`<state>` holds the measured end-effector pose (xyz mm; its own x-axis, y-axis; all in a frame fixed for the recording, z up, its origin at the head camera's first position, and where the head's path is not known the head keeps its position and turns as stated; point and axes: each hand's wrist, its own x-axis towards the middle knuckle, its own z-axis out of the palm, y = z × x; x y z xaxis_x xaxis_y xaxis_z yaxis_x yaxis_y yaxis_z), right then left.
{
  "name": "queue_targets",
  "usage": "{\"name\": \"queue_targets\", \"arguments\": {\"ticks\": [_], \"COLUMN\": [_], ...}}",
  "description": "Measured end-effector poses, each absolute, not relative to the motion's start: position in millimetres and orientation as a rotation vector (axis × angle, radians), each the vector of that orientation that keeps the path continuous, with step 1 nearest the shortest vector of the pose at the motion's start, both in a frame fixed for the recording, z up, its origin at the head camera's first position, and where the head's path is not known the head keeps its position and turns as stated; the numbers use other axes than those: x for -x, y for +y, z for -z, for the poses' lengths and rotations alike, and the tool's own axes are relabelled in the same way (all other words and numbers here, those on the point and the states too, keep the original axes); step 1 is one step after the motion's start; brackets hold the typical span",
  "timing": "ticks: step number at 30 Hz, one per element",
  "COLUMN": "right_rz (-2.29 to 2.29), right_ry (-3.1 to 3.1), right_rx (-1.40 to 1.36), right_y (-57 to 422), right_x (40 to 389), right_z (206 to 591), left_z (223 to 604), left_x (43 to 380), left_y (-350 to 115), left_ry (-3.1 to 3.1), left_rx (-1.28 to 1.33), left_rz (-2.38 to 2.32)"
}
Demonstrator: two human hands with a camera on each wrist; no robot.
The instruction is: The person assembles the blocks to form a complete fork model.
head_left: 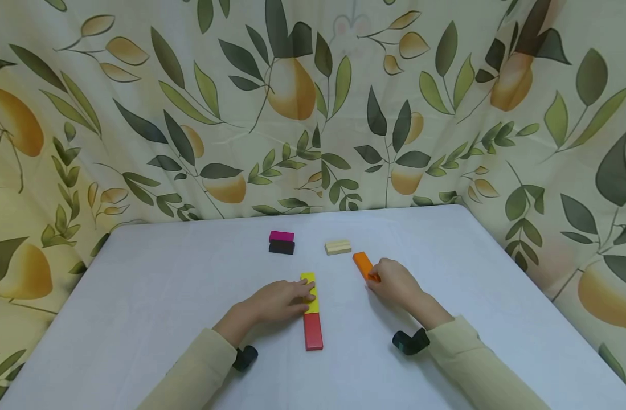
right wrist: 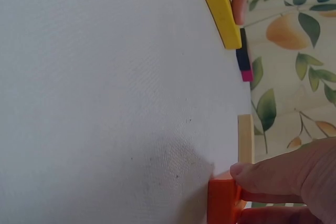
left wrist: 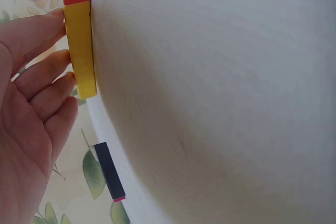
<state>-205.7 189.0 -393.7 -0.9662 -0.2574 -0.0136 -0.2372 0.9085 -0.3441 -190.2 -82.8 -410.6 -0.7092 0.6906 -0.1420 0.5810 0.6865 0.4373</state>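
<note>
My left hand point(head_left: 279, 300) lies over a yellow block point(head_left: 311, 308), its fingertips point(left wrist: 64, 56) resting along the block's top face in the left wrist view. The yellow block stands end to end with a red block point(head_left: 313, 332), which lies on the side nearer me, so the two form one straight line. To the right, my right hand point(head_left: 399, 286) pinches the near end of an orange block point(head_left: 362, 263) between thumb and fingers. That block is slanted, its far end pointing up and left. The right wrist view shows the thumb point(right wrist: 262, 174) against it.
Farther back on the white table point(head_left: 154, 296), a magenta block point(head_left: 282, 236) and a black block point(head_left: 281, 247) sit together. A pale wood-coloured piece point(head_left: 338, 247) lies right of them, just beyond the orange block. A leaf-and-fruit patterned curtain point(head_left: 302, 165) hangs behind the table.
</note>
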Motion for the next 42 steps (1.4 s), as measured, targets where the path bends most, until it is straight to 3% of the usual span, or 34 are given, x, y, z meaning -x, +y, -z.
{"name": "queue_targets", "arguments": {"ticks": [15,42], "right_rz": [0.510,0.501], "right_ry": [3.071,3.045], "right_rx": [0.626,0.627], "right_y": [178.6,157.4], "right_x": [199.9,206.3], "right_z": [397.4,399.7], "left_z": [409.8,410.2], "left_x": [189.2,191.0], "left_y": [-82.0,-80.7], "left_ry": [2.606,2.603], "left_rx": [-0.999,-0.964], "left_rz": [-0.521,-0.517]}}
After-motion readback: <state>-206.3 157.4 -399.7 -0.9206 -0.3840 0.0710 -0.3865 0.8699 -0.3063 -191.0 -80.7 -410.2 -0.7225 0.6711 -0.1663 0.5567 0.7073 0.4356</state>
